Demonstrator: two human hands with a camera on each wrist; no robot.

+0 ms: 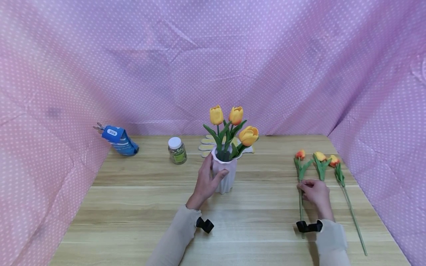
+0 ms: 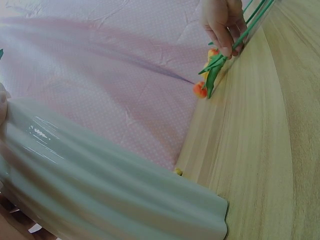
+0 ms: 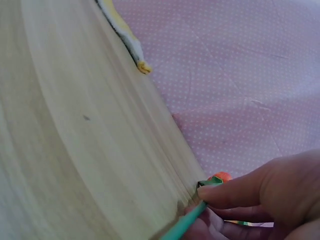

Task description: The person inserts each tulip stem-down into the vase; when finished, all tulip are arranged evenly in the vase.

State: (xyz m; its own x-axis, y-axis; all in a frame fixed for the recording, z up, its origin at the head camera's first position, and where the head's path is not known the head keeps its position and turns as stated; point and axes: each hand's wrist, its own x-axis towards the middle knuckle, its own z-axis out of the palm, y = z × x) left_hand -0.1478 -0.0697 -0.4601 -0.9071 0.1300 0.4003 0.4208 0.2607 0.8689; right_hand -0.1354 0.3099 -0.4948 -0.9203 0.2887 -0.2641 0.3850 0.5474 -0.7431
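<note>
A white fluted vase stands upright near the middle of the table with three yellow artificial tulips in it. My left hand grips its left side, thumb across the front; the ribbed wall fills much of the left wrist view. Over at the right, my right hand pinches the green stem of an orange-red tulip between thumb and fingers. Beside that hand lie a yellow tulip, its stem partly hidden under the hand, and a red-and-yellow tulip with a long bare stem.
Behind the vase lies a white and yellow work glove. A small jar with a white lid stands left of it, and a blue bag with a clip sits at the far left. Pink dotted cloth surrounds the wooden table.
</note>
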